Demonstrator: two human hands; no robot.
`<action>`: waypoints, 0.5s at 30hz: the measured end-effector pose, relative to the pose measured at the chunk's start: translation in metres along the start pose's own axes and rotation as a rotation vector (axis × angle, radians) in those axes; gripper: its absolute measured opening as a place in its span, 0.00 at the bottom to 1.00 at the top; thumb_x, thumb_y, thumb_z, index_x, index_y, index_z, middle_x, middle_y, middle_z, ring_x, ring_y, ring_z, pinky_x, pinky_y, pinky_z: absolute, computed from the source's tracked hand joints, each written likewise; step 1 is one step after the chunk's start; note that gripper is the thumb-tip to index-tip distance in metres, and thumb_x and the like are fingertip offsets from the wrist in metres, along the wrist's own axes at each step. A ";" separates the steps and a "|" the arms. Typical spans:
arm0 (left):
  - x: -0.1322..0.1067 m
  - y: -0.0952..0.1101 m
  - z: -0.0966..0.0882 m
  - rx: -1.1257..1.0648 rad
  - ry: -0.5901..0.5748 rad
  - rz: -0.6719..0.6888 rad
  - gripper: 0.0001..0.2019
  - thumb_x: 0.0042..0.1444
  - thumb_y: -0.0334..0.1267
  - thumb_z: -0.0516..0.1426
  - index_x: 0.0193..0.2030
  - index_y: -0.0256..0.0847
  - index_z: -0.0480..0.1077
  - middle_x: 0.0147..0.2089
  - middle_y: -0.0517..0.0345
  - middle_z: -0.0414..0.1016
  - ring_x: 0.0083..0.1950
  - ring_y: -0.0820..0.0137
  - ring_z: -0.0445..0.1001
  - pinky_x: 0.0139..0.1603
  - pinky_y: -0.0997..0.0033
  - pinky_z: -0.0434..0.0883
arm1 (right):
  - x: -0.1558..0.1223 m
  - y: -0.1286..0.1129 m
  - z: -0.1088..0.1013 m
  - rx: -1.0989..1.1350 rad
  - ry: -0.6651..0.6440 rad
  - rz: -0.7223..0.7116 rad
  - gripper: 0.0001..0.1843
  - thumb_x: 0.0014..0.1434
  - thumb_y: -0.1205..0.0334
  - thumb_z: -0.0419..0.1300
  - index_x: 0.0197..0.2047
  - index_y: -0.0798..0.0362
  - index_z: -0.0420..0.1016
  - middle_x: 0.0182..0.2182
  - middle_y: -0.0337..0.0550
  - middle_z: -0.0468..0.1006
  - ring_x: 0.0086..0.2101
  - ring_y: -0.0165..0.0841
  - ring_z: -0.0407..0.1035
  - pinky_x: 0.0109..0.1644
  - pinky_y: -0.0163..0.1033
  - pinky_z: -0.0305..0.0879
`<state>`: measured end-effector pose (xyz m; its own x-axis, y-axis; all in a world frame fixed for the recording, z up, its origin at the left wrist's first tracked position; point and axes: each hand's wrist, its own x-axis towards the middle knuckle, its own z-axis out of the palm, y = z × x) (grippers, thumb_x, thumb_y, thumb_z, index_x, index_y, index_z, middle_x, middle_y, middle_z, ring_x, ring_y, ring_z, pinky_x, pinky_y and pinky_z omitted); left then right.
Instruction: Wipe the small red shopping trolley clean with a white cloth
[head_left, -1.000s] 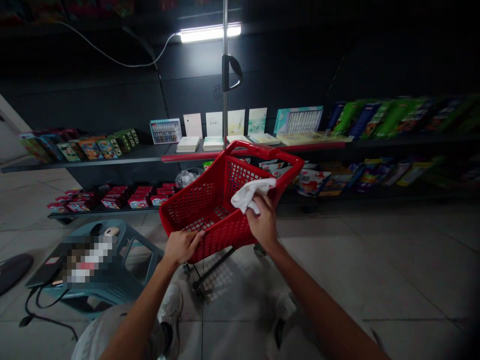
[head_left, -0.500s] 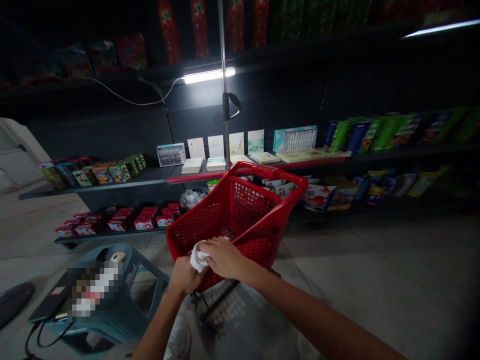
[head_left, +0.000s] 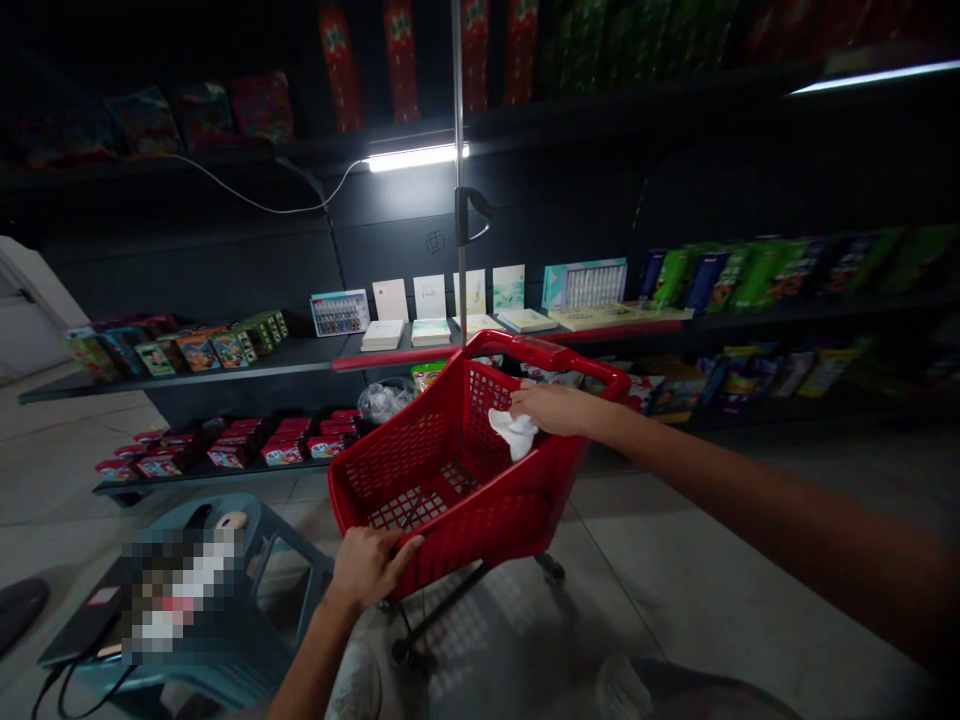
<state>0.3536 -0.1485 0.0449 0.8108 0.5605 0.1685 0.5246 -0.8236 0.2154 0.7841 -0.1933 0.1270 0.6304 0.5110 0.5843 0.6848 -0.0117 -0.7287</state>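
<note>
A red plastic shopping cart stands in front of me, its perforated basket angled to the right. My left hand grips the near rim at the basket's front corner, fingers over the edge and thumb along the outside. Bunched in my right hand is a white cloth, hanging over the basket's near right side wall below the handle. Whether the cloth touches the wall I cannot tell. A thin metal pole with a black grip rises behind the basket.
A grey-blue plastic stool at lower left bears a dark flat device with cables and a blurred area. Behind the cart, shelves hold books, boxed sets and snack bags. A lit tube lamp hangs there. My shoes show at the bottom.
My right hand has moved away from my left, up and to the right, taking the white cloth along. My left hand has settled on the cart's near rim.
</note>
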 end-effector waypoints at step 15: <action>-0.011 -0.022 -0.006 -0.058 0.047 0.017 0.28 0.72 0.54 0.46 0.26 0.41 0.70 0.25 0.56 0.76 0.27 0.71 0.71 0.32 0.69 0.52 | -0.017 -0.011 0.062 -0.984 -1.130 -0.391 0.09 0.59 0.74 0.64 0.40 0.57 0.85 0.41 0.56 0.84 0.46 0.41 0.77 0.52 0.41 0.70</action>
<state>0.3320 -0.1360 0.0444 0.8058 0.5509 0.2171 0.4938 -0.8275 0.2671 0.7435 -0.1487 0.1036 0.0768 0.9726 -0.2192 0.9830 -0.0371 0.1797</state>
